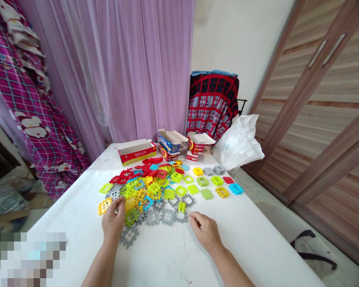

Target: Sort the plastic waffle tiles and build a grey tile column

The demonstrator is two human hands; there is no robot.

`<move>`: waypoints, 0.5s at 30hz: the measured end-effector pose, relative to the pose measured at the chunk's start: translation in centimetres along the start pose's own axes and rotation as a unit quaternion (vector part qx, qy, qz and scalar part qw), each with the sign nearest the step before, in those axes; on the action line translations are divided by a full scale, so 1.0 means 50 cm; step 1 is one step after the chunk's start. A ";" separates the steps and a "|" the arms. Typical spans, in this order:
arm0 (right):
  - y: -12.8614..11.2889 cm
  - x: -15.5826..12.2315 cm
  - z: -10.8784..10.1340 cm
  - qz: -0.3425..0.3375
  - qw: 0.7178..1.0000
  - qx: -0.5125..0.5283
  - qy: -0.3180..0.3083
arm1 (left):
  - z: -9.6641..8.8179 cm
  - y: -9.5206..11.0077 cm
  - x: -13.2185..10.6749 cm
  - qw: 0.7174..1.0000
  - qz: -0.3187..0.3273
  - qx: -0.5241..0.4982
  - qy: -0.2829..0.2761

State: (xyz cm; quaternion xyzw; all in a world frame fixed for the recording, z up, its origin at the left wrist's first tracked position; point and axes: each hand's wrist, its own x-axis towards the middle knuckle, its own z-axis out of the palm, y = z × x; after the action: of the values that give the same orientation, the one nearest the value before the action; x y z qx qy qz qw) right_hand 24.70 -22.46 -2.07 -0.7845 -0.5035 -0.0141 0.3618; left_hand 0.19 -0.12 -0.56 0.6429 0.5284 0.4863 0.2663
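Observation:
Colourful interlocking plastic tiles (155, 187) with notched edges lie in a loose heap on the white table. At the heap's near left edge is my left hand (113, 221), its fingers curled together between a yellow window tile (104, 206) and a green tile (132, 217). What its fingertips hold, if anything, is hidden. My right hand (205, 230) rests in a loose fist on the table, with nothing visible in it. Just left of it are a grey tile (181, 217) and two small lime-green pieces (182, 207). Another grey window tile (129, 236) lies beside my left wrist.
Single tiles, such as a blue one (236, 189), are spread in rows at the right. Behind the heap stand an open red-and-yellow box (137, 153), a blue box (169, 142) stacked on a red one, and more red boxes (196, 147). A white bag (239, 143) leans at the back right.

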 end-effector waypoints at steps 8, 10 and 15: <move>0.005 0.008 -0.005 0.041 0.999 -0.011 -0.007 | -0.027 -0.020 -0.030 0.999 0.037 0.021 -0.005; 0.007 0.008 -0.004 0.040 0.999 -0.013 -0.013 | -0.041 -0.020 -0.055 0.997 0.069 0.042 -0.017; 0.003 0.007 -0.001 0.025 0.999 -0.018 -0.023 | -0.058 -0.007 -0.112 0.983 0.162 0.071 -0.053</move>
State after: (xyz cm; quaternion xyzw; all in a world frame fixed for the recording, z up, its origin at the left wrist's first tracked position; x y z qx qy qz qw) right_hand 25.02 -22.27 -1.99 -0.8035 -0.4912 0.0043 0.3363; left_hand -2.39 -5.75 -1.67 0.7616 0.4359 0.4500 0.1657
